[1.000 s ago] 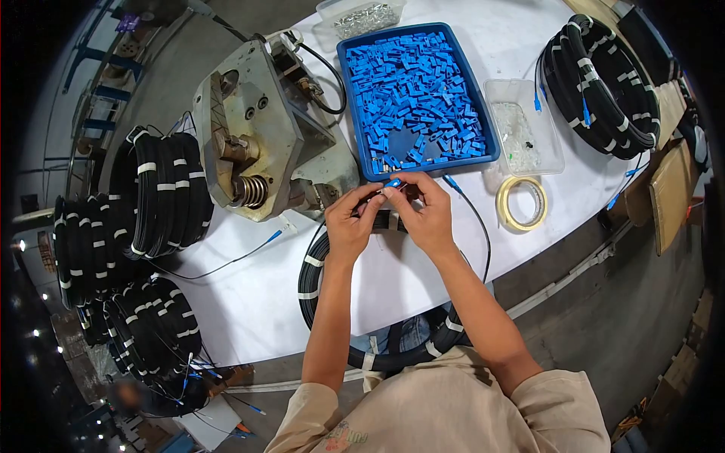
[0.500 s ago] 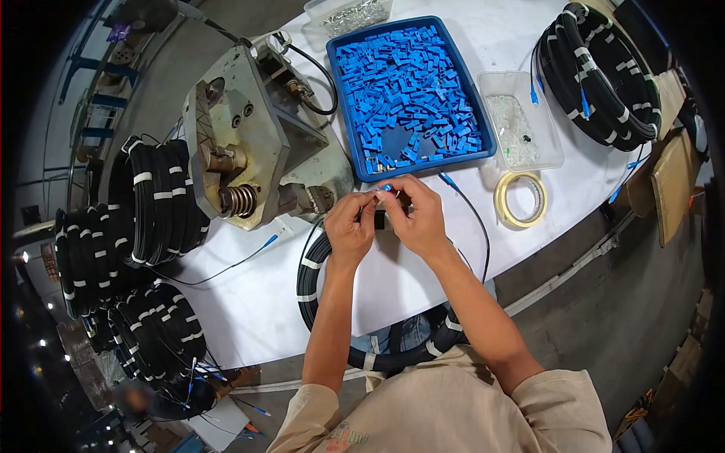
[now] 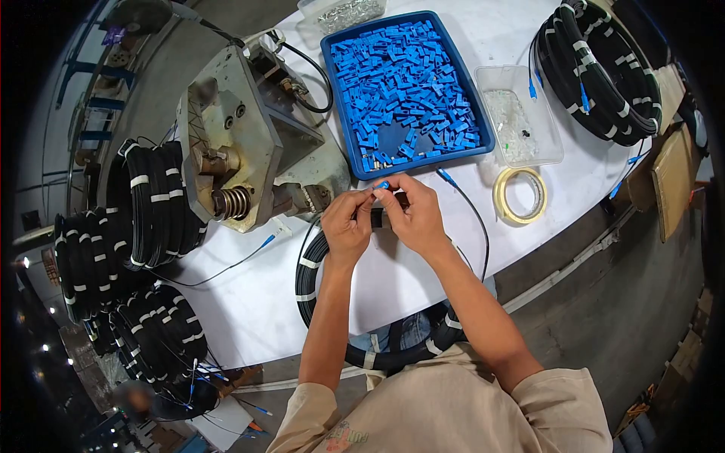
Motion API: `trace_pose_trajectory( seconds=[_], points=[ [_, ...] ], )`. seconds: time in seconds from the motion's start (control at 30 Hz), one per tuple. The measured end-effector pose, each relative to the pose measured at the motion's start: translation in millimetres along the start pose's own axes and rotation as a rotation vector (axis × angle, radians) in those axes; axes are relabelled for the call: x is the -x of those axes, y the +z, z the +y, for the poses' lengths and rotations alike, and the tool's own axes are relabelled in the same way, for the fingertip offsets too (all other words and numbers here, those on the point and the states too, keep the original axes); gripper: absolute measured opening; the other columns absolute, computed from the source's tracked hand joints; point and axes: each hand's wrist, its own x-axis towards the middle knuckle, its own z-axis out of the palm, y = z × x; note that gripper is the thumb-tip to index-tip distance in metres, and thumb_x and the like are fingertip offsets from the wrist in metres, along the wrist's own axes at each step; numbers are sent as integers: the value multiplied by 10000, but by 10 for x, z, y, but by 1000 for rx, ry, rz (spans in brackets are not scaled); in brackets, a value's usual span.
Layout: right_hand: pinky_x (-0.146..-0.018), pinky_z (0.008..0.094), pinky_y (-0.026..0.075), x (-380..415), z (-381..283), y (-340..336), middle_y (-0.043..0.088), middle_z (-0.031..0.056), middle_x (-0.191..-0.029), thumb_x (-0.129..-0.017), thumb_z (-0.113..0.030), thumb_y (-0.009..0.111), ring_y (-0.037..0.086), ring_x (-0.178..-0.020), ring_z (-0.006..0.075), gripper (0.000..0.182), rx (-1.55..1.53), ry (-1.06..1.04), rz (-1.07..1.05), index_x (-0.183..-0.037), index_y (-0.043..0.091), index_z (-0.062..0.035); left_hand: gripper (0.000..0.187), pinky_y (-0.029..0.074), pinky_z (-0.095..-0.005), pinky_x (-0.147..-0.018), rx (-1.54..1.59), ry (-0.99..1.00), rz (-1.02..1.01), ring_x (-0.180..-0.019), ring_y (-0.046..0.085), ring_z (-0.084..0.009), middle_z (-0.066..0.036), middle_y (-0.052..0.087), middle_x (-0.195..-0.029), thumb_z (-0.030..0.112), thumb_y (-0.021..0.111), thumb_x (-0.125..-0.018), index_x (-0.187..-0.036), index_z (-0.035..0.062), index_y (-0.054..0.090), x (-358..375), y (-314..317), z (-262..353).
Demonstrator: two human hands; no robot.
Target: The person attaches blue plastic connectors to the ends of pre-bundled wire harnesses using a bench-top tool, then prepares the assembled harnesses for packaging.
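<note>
My two hands meet above the table, just in front of the blue tray. My right hand (image 3: 415, 217) is closed, thumb and fingers pinching a small blue connector (image 3: 383, 186). Close against it, my left hand (image 3: 347, 226) is also pinched shut at the fingertips. What lies between its fingers is hidden, though a black cable (image 3: 304, 245) runs up behind that hand. Under my forearms lies a black cable coil (image 3: 306, 285) bound with white tape, partly over the table edge. Another blue-tipped cable end (image 3: 447, 177) rests right of my right hand.
Blue connector housings fill much of the blue tray (image 3: 489, 130). To its right are a clear plastic box (image 3: 555, 143) of small parts and a tape roll (image 3: 500, 198). A metal press (image 3: 264, 162) stands left. More cable coils (image 3: 155, 196) (image 3: 596, 79) sit on both sides.
The blue connector shows a little more between my fingertips. Both hands stay together in nearly the same place, and the whole view has shifted slightly.
</note>
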Motion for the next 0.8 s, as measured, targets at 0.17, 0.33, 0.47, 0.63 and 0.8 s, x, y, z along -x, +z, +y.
trace_pose_trajectory(
  seconds=[0.17,0.33,0.47,0.63,0.8],
  points=[
    [-534,288,464,8,-4,22,658,133,-787,-910,-95,665,599,-584,183,125,31,-54,41,-934,642,25,33,515,-316,-634,20,-4,17,-708,676,-253,-131,700,-817,-3,701,-854,-882,-11,686,-15,12,11],
    [-556,292,486,3,36,-2,674,139,-810,-921,-106,656,620,-607,181,141,-60,50,-24,-949,645,32,32,519,-311,-634,39,-1,29,-709,679,-241,-133,702,-817,-12,697,-857,-886,-20,686,-15,15,19],
    [-562,289,490,1,36,-5,681,139,-821,-926,-111,651,631,-626,179,147,-61,84,-41,-958,648,33,31,523,-306,-633,29,-6,29,-703,681,-240,-135,702,-815,-28,692,-855,-886,-25,686,-9,13,2],
    [-554,292,489,4,-36,5,659,140,-800,-925,-100,646,626,-610,201,131,18,-14,-12,-945,627,28,34,526,-305,-639,33,-5,21,-708,683,-243,-137,703,-821,-36,689,-854,-886,-28,684,-15,9,5],
    [-545,296,483,27,-70,56,642,145,-801,-923,-94,645,618,-601,207,125,68,-112,34,-945,613,25,40,529,-303,-649,54,-17,28,-723,686,-243,-144,708,-842,-54,685,-849,-884,-36,678,-8,-3,27]
  ],
)
